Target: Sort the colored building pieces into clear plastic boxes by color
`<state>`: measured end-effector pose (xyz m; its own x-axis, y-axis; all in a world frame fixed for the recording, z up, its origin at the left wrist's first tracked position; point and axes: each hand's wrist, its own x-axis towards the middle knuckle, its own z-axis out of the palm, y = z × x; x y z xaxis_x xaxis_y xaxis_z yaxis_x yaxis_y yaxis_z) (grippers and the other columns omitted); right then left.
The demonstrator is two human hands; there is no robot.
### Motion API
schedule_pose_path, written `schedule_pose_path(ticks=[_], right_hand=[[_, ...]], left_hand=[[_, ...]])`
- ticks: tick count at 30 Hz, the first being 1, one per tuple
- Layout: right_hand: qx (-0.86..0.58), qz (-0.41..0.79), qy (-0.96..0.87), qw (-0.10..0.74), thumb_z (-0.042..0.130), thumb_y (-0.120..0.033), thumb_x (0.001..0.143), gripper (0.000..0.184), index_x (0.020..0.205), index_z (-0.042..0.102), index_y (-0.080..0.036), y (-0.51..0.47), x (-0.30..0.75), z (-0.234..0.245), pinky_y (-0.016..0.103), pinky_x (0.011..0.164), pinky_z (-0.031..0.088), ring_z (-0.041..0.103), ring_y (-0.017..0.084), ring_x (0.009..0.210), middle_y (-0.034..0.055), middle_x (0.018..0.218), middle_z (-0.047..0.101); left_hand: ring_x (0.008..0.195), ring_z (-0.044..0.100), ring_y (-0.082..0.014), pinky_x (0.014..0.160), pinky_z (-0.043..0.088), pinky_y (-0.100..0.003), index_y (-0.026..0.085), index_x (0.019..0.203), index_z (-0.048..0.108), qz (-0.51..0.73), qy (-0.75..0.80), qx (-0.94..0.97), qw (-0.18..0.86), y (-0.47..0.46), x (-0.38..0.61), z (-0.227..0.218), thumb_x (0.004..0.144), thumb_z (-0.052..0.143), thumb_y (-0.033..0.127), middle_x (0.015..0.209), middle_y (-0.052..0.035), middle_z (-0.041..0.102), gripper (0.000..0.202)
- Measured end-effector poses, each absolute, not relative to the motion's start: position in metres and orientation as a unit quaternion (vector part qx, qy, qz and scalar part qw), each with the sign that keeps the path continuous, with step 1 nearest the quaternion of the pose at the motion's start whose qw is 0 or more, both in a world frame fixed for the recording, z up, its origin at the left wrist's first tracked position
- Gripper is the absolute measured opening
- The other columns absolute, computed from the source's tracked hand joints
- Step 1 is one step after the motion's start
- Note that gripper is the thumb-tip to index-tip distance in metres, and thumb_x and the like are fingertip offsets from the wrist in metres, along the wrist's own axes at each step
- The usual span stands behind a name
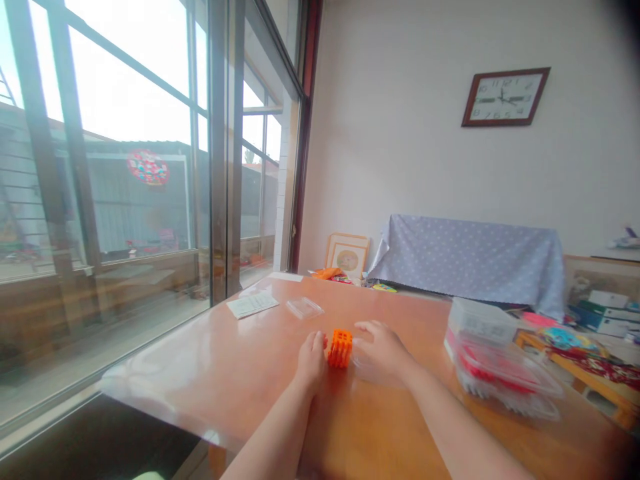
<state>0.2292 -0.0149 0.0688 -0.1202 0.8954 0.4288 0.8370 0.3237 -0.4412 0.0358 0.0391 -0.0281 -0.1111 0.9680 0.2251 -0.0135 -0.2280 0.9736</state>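
Observation:
A small orange block [341, 348] with a grid of holes stands on the brown wooden table [240, 373]. My left hand [311, 360] rests on the table at the block's left side, fingers curled against it. My right hand [381, 350] lies just right of the block, fingers bent over a clear plastic container that is hard to make out beneath it. Both hands touch or nearly touch the block.
A clear lid [305, 307] and a white paper [253, 304] lie farther back on the table. Clear plastic boxes [493, 363] with red contents stand at the right. A large window runs along the left; a cloth-covered piece of furniture [473, 260] stands behind the table.

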Motion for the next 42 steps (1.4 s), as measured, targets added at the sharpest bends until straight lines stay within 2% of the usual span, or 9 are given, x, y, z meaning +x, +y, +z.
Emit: schedule_pose_path(ticks=[5,9,13,19,27,31,34,37,42], right_hand=[[-0.532,0.059,-0.821,0.2,0.067,-0.036,0.074,0.059,0.13,0.062,-0.018,0.006,0.214,0.098,0.035,0.101,0.042,0.056,0.026,0.119,0.0107,0.127,0.065],[-0.509,0.062,-0.85,0.124,0.069,-0.033,0.068,0.059,0.126,0.065,-0.018,0.023,0.208,0.109,0.033,0.098,0.043,0.059,0.026,0.115,0.0098,0.126,0.066],[-0.505,0.067,-0.853,0.113,0.071,-0.032,0.065,0.055,0.119,0.069,-0.019,0.032,0.203,0.109,0.029,0.091,0.045,0.062,0.024,0.105,0.0067,0.117,0.07],[-0.497,0.08,-0.858,0.102,0.073,-0.028,0.065,0.029,0.093,0.073,-0.021,0.035,0.197,0.105,0.026,0.077,0.045,0.063,0.019,0.085,0.0,0.09,0.074],[-0.501,0.049,-0.855,0.126,0.067,-0.027,0.068,0.055,0.123,0.063,-0.02,0.031,0.231,0.112,0.029,0.088,0.044,0.06,0.022,0.102,0.0071,0.115,0.067],[-0.559,0.087,-0.823,0.05,0.067,-0.024,0.066,0.051,0.116,0.066,-0.02,0.02,0.264,0.111,0.028,0.085,0.045,0.061,0.022,0.1,0.0067,0.114,0.067],[-0.587,0.124,-0.8,-0.005,0.07,-0.021,0.059,0.043,0.102,0.07,-0.02,0.013,0.279,0.101,0.026,0.073,0.046,0.064,0.02,0.086,0.0035,0.099,0.071],[-0.6,0.141,-0.787,-0.032,0.072,-0.019,0.055,0.042,0.097,0.071,-0.021,0.012,0.285,0.089,0.024,0.064,0.045,0.064,0.017,0.076,0.001,0.091,0.071],[-0.617,0.153,-0.771,-0.049,0.074,-0.017,0.05,0.049,0.099,0.072,-0.021,0.019,0.287,0.083,0.023,0.06,0.044,0.065,0.018,0.076,0.0021,0.093,0.073]], left_hand=[[0.091,0.063,-0.0225,0.085,0.046,-0.033,0.018,0.088,0.06,0.593,0.45,0.527,0.41,0.041,0.035,-0.031,0.09,0.042,0.05,0.093,-0.009,0.069,0.037],[0.091,0.063,-0.0221,0.084,0.046,-0.032,0.019,0.086,0.06,0.593,0.451,0.524,0.413,0.04,0.036,-0.031,0.09,0.042,0.049,0.089,-0.0079,0.068,0.035],[0.091,0.063,-0.0222,0.083,0.046,-0.032,0.019,0.089,0.06,0.597,0.452,0.521,0.411,0.039,0.036,-0.03,0.091,0.041,0.052,0.091,-0.0086,0.067,0.038],[0.087,0.062,-0.0222,0.079,0.047,-0.032,0.018,0.087,0.06,0.606,0.451,0.519,0.401,0.038,0.037,-0.029,0.092,0.039,0.057,0.089,-0.0087,0.067,0.045],[0.088,0.063,-0.0226,0.081,0.047,-0.033,0.017,0.091,0.063,0.617,0.443,0.504,0.411,0.037,0.037,-0.027,0.089,0.04,0.066,0.092,-0.0092,0.068,0.055],[0.089,0.064,-0.0235,0.082,0.047,-0.034,0.016,0.089,0.063,0.61,0.45,0.512,0.406,0.036,0.037,-0.025,0.088,0.04,0.069,0.092,-0.01,0.069,0.058],[0.09,0.064,-0.0247,0.082,0.047,-0.035,0.017,0.089,0.064,0.603,0.453,0.517,0.405,0.036,0.037,-0.024,0.087,0.039,0.071,0.091,-0.0104,0.07,0.06],[0.093,0.065,-0.0261,0.085,0.048,-0.037,0.016,0.091,0.065,0.599,0.453,0.51,0.419,0.036,0.037,-0.023,0.085,0.04,0.073,0.095,-0.0117,0.071,0.062],[0.095,0.067,-0.0279,0.087,0.048,-0.039,0.014,0.096,0.065,0.596,0.461,0.496,0.432,0.038,0.036,-0.023,0.085,0.036,0.076,0.101,-0.0143,0.071,0.069]])
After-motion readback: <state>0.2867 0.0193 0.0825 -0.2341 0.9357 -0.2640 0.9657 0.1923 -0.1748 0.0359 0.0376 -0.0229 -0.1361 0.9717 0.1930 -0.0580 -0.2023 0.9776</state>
